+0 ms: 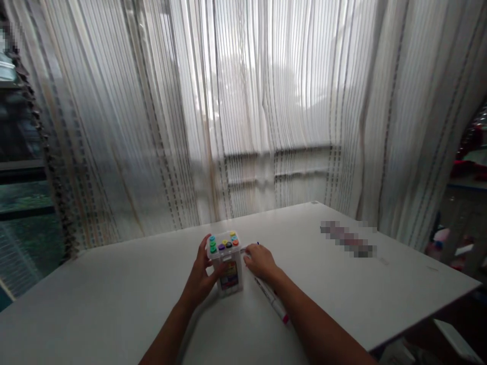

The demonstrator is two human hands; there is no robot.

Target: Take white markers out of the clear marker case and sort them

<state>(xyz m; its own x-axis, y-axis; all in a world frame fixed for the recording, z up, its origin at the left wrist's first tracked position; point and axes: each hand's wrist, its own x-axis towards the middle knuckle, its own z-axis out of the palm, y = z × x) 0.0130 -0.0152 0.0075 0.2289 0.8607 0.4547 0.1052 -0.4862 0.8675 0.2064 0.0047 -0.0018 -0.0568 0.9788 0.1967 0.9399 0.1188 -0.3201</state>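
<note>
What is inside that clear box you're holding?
Markers stand upright in the clear box, coloured caps showing at the top. The label and the left hand cover their bodies and the bottom.

I'm seeing a white table [361, 284] against sheer striped curtains [133, 126], soft daylight glowing through the window [285, 76] behind.

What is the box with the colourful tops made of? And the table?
The marker box is probably clear plastic: its walls look pale, see-through and a bit shiny. The table looks smooth and matte white, maybe laminated board; I can't tell for sure.
</note>
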